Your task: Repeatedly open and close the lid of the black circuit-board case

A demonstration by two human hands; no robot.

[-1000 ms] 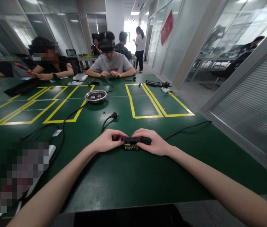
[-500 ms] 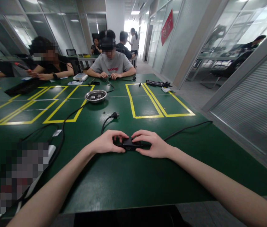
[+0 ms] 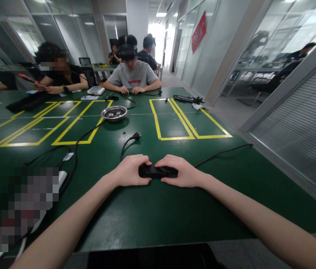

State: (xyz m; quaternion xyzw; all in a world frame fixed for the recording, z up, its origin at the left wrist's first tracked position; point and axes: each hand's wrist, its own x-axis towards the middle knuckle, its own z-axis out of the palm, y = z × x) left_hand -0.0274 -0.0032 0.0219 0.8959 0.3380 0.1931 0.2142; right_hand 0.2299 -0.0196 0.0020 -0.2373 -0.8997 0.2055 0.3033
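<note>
A small black box-shaped device (image 3: 158, 171) lies on the green table (image 3: 152, 216) in front of me. My left hand (image 3: 131, 170) is closed round its left end, fingers curled over the top. My right hand (image 3: 181, 172) grips its right end in the same way. A black cable with a plug (image 3: 135, 136) runs from the left end toward the table's middle. Another black cable (image 3: 222, 151) leads off to the right from under my right hand.
A metal bowl (image 3: 114, 113) with small parts stands further out. Yellow tape rectangles (image 3: 174, 123) mark the table. Black cables (image 3: 74, 157) and a white power strip (image 3: 61, 177) lie at the left. Two people sit at the far side; a black tool (image 3: 187, 98) lies at the back right.
A second ago the black cover was raised and a green circuit board showed beneath it. The cover has since come down over the board, and both hands now press on the closed box.
</note>
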